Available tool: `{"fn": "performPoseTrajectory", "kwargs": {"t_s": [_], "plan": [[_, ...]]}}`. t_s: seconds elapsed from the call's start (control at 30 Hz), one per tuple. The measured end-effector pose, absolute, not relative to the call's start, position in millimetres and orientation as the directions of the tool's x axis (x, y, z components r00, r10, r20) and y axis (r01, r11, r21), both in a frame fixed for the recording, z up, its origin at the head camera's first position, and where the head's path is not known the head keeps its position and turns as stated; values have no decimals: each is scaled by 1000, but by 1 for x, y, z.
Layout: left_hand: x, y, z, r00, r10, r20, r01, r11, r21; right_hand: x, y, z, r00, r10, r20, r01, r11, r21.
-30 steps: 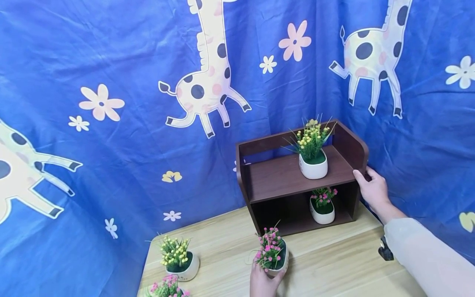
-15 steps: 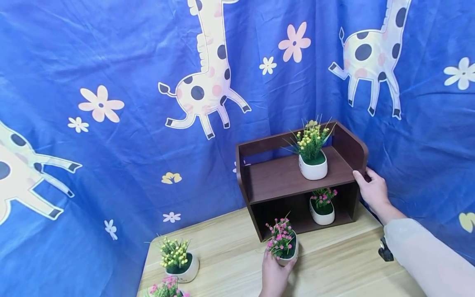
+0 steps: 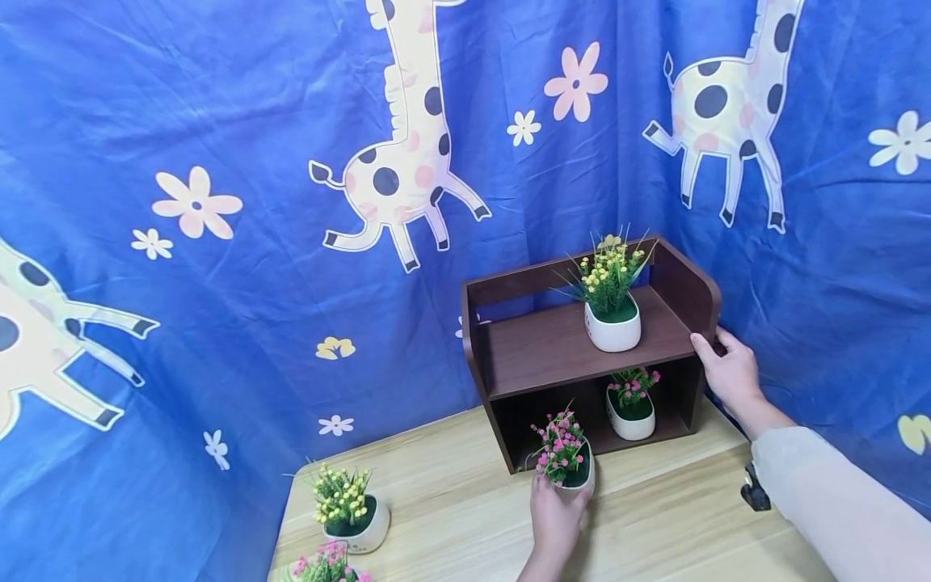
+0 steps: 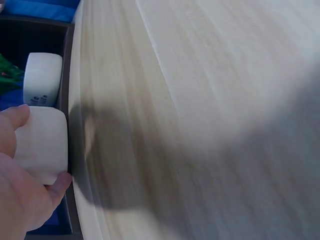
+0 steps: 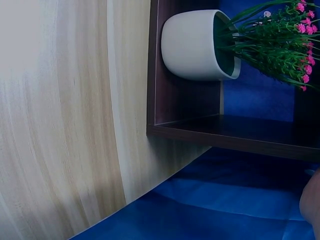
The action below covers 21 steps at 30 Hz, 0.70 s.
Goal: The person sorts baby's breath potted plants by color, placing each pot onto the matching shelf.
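My left hand [image 3: 556, 517] grips a white pot [image 4: 42, 145] of artificial pink flowers [image 3: 562, 440], thumb and fingers on either side of it. The pot is at the front of the lower compartment of a dark brown two-tier shelf [image 3: 531, 347]. Inside that compartment, toward the right, stands a second pink-flowered pot [image 3: 631, 424]. On the upper board sits a pot with yellow flowers [image 3: 613, 331]. My right hand [image 3: 730, 376] holds the shelf's right side panel, thumb on its front edge and the other fingers mostly hidden behind.
At the left of the wooden table [image 3: 444, 485] stands another yellow-flowered pot [image 3: 367, 529], with pink flowers [image 3: 327, 564] just in front, cut off by the frame. A small black object [image 3: 755, 491] lies near my right sleeve. A blue curtain [image 3: 240, 323] with giraffes hangs behind.
My left hand has carried the pink-flowered pot right and away from me, up to the lower shelf opening. The right hand stays on the side panel.
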<state>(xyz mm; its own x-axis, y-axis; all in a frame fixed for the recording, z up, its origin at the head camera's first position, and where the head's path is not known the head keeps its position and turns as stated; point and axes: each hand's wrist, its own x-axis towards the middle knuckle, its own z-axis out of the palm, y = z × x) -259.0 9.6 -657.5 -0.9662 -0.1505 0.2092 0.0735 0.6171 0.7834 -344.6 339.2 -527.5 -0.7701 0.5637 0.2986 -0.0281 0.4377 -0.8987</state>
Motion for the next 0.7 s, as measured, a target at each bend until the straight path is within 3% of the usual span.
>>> {"fn": "performPoseTrajectory", "kwargs": {"t_s": [0.7], "plan": [[-288, 40, -656, -954, -160, 253, 80, 679, 730, -348, 340, -531, -760, 563, 324, -40, 458, -888]]}}
